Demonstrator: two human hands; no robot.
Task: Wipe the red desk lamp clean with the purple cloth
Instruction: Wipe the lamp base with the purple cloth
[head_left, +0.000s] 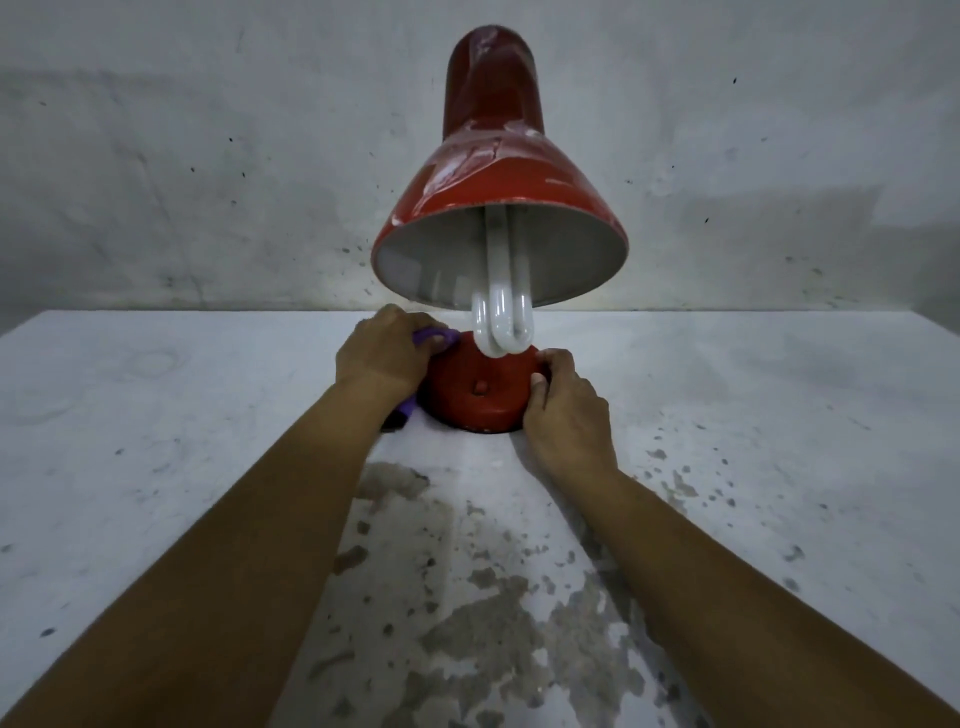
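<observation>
A red desk lamp stands at the middle of the table, its dusty, white-smeared shade tilted toward me with a white looped bulb hanging out. Its round red base sits on the table between my hands. My left hand grips the purple cloth against the base's left side; another bit of the cloth shows under my wrist, the rest is hidden. My right hand holds the base's right edge, thumb on top and fingers curled round the rim.
The grey table is worn, with dark patches of flaked paint near me. A stained grey wall rises right behind the table's far edge. The shade overhangs the base and my hands.
</observation>
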